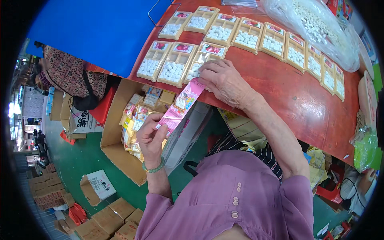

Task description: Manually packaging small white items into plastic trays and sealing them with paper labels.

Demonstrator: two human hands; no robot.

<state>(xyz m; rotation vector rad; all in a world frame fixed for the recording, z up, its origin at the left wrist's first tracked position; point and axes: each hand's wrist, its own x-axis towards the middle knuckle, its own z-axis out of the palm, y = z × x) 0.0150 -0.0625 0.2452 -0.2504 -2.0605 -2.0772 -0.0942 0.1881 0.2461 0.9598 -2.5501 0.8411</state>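
My left hand [151, 138], with a green bead bracelet at the wrist, pinches the lower end of a long pink printed packaging strip [185, 101]. The strip slants up to the table edge, where the bent fingers of my right hand [226, 82] close at its upper end. Right beside those fingers lies a cream divided tray [207, 55] with a strawberry label and white pieces, partly covered by my hand. Two similar filled trays [176, 66] sit just left of it. Below my left hand is an open carton [120, 120] holding several small packaged boxes [134, 116].
More filled trays [247, 37] line the red table [276, 96] toward the right. A clear bag of white pieces [316, 22] lies at the far right. A blue board [96, 32] covers the far left. Cardboard boxes [108, 220] stand on the green floor.
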